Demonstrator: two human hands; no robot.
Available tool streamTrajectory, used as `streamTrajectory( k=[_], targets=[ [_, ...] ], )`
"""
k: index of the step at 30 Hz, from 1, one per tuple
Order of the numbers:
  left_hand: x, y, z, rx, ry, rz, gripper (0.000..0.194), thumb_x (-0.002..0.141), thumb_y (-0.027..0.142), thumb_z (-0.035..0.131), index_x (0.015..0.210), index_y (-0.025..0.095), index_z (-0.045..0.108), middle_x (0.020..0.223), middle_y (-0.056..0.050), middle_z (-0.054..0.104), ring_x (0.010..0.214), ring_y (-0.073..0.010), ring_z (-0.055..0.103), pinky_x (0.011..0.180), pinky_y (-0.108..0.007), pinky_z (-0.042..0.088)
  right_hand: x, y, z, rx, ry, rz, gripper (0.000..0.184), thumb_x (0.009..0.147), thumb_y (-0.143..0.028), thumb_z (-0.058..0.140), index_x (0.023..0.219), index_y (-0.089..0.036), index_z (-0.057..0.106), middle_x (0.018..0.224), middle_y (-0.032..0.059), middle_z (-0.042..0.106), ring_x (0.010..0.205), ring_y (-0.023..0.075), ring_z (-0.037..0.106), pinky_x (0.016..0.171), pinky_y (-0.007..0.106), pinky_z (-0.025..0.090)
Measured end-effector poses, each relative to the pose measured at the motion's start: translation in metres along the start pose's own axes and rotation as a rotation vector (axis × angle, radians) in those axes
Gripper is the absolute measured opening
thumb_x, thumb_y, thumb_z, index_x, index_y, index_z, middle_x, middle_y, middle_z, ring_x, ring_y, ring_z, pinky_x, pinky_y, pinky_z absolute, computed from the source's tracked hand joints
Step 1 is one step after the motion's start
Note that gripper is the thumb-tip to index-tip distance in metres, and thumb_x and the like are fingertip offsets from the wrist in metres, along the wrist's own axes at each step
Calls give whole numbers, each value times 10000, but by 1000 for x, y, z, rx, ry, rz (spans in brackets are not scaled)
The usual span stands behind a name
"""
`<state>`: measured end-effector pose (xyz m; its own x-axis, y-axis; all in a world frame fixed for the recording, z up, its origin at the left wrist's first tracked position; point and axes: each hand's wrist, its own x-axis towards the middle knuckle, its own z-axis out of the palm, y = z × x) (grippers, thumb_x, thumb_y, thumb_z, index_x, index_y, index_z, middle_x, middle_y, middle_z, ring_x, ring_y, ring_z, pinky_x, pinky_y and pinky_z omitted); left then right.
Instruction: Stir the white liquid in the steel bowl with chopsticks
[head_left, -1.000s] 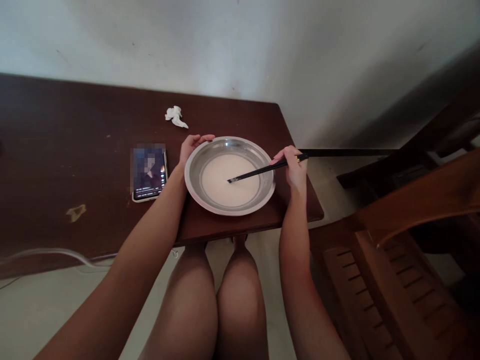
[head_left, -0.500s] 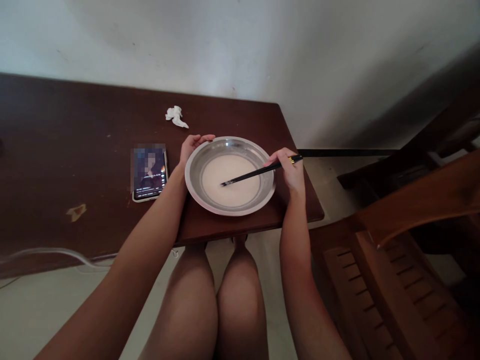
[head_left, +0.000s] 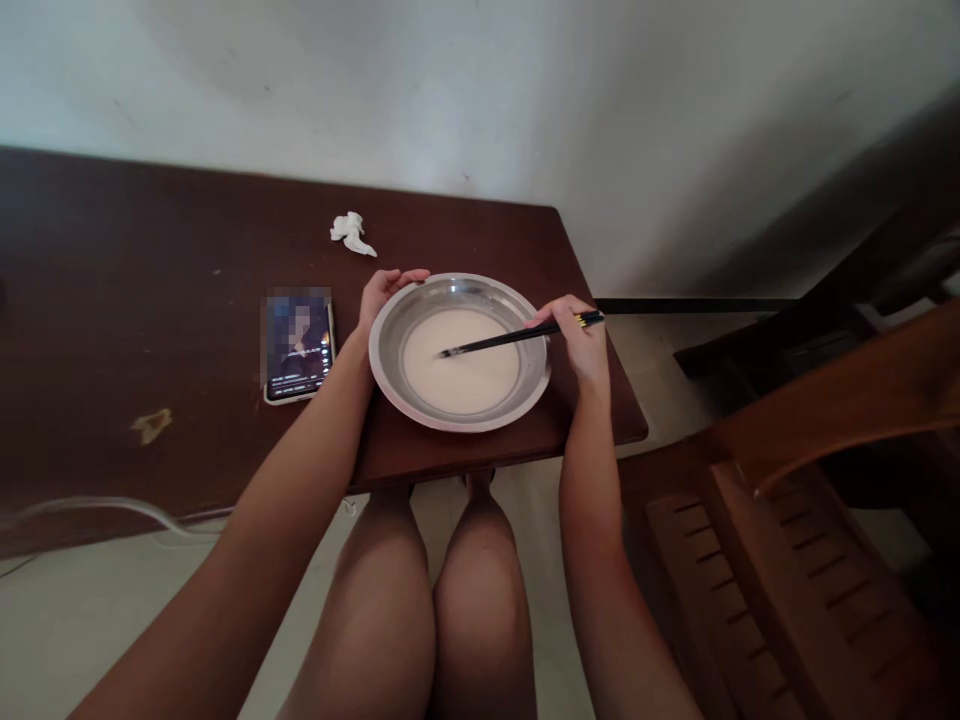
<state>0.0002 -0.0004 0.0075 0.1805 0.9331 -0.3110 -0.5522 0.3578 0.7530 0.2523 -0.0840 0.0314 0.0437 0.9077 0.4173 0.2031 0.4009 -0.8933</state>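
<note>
A wide metal bowl [head_left: 386, 385] sits near the front right corner of the dark table and holds a pale, creamy liquid [head_left: 461, 375]. My left hand [head_left: 381, 293] grips the bowl's left rim, its fingers curved along the far side and partly hidden behind the edge. In my right hand [head_left: 574, 330] is a pair of black chopsticks [head_left: 502, 341] with gold bands, pinched near the top at the bowl's right rim. Their lower ends slant left over the bowl and meet the liquid near its middle.
A phone [head_left: 300, 345] with a lit screen lies left of the bowl, and a crumpled white tissue [head_left: 351, 232] lies behind it. A white cable [head_left: 142, 507] crosses the table's front edge. On the right stands a wooden chair [head_left: 720, 560]; the wall [head_left: 375, 100] rises behind the table [head_left: 187, 240].
The chopstick tips have shifted slightly away from me and to the left in the liquid. The bowl and my left hand have stayed almost where they were.
</note>
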Motion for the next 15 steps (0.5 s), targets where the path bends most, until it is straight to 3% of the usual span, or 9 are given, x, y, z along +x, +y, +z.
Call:
streamTrajectory(
  k=[5, 8, 11, 15],
  targets=[
    [0, 1, 1, -15, -14, -3, 367, 870, 253, 326, 726, 147, 647, 595, -20, 655, 540, -125, 609, 596, -229, 498, 4, 9, -5, 46, 232, -12, 353, 862, -446, 475, 633, -205, 596, 539, -57, 574, 496, 77, 620, 579, 229, 501],
    [0, 1, 0, -10, -10, 0, 357, 871, 256, 340, 726, 151, 648, 595, -22, 656, 538, -124, 608, 597, -225, 494, 2, 8, -4, 56, 124, 26, 358, 852, -468, 481, 634, -206, 593, 513, -57, 562, 488, 83, 614, 546, 225, 496],
    [-1, 0, 1, 0, 4, 15, 349, 873, 268, 348, 738, 162, 652, 602, -19, 662, 539, -133, 615, 608, -236, 505, 0, 2, -1, 8, -15, 18, 319, 847, -450, 502, 677, -214, 634, 550, -45, 606, 587, 98, 645, 629, 246, 523],
    [-1, 1, 2, -2, 17, 4, 368, 880, 258, 334, 756, 156, 665, 597, -18, 666, 552, -139, 629, 623, -243, 521, 3, 4, -3, 1, 117, -50, 306, 854, -415, 507, 666, -211, 637, 571, -43, 623, 596, 91, 648, 661, 246, 515]
  ],
)
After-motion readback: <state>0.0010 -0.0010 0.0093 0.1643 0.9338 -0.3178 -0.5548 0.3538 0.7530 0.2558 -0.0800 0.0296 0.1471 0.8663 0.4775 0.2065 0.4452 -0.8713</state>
